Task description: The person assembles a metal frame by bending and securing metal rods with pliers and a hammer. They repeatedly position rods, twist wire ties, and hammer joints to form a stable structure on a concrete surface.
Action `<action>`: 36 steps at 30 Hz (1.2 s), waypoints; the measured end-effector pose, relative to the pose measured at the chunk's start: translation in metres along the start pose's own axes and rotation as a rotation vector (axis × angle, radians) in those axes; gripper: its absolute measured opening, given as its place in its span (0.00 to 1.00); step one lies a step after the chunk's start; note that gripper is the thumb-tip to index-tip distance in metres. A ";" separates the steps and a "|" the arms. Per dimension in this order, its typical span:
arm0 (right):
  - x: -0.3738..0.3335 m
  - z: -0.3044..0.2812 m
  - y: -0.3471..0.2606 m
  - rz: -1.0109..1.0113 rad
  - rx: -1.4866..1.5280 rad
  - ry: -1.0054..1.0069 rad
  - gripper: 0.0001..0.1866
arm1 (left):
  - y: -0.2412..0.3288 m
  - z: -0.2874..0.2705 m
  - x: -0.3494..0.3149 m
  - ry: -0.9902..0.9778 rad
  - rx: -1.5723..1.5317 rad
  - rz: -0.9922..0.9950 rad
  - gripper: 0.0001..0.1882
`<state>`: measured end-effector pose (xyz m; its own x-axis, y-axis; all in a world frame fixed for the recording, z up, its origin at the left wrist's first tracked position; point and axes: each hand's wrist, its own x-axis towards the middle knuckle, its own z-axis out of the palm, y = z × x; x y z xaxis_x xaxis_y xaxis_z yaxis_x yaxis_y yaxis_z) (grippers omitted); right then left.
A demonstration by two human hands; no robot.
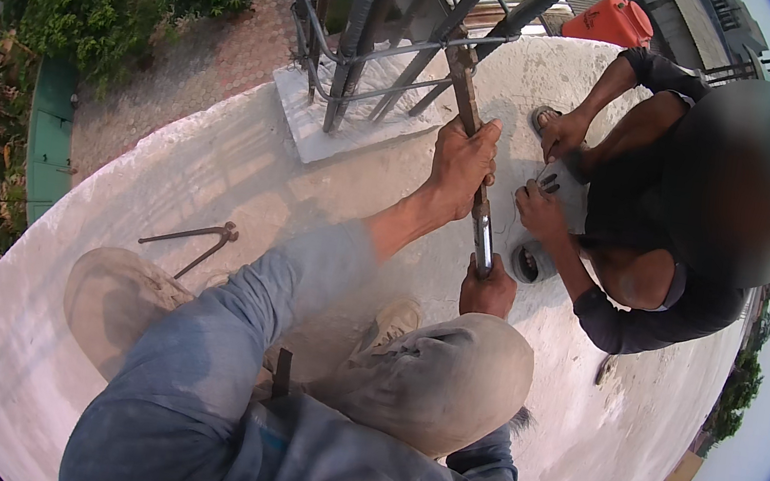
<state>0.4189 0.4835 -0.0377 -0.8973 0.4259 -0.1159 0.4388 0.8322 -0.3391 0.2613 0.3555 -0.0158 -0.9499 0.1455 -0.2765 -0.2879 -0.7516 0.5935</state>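
A long metal bar tool [483,227], brown above and shiny silver lower down, slants up and away from me. My left hand [462,170] is wrapped round its upper half. Lower on the same bar, my right hand [488,291] is closed round the near end; my knee hides that forearm. The bar's far end meets the rebar cage [362,50] beside a bent steel tie; I cannot tell how it grips there. A pair of pincers [228,232] lies with handles apart on the pale concrete [314,186], left of my hands.
Upright bars of the cage rise from a raised white concrete block [321,133]. At my right squats another person [645,208], both hands on something small and dark. A red container [610,21] stands beyond. The slab's curved edge [137,152] drops to a paved yard.
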 end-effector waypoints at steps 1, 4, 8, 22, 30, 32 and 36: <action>0.001 0.000 0.002 -0.008 0.004 0.013 0.10 | 0.000 0.000 0.000 -0.012 -0.003 0.008 0.15; -0.002 0.001 0.013 0.009 0.014 -0.036 0.12 | -0.002 0.001 -0.007 0.026 -0.002 0.002 0.16; -0.027 0.001 0.042 0.046 -0.013 -0.202 0.10 | -0.019 -0.007 -0.052 0.163 -0.009 -0.020 0.17; -0.024 -0.005 0.059 -0.042 -0.080 -0.312 0.11 | -0.016 -0.018 -0.079 0.195 -0.143 0.044 0.17; -0.012 -0.038 0.036 -0.109 -0.048 -0.375 0.10 | -0.013 -0.030 -0.061 0.134 -0.304 0.093 0.27; -0.014 -0.060 0.037 -0.203 0.057 -0.380 0.11 | -0.014 -0.025 -0.063 0.151 -0.348 0.099 0.27; -0.019 -0.102 0.049 -0.322 0.139 -0.354 0.17 | -0.010 -0.012 -0.061 0.224 -0.381 0.073 0.27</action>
<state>0.4626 0.5528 0.0431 -0.9580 -0.0112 -0.2866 0.1482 0.8363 -0.5279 0.3240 0.3466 -0.0137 -0.9044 -0.0281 -0.4257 -0.1159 -0.9441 0.3086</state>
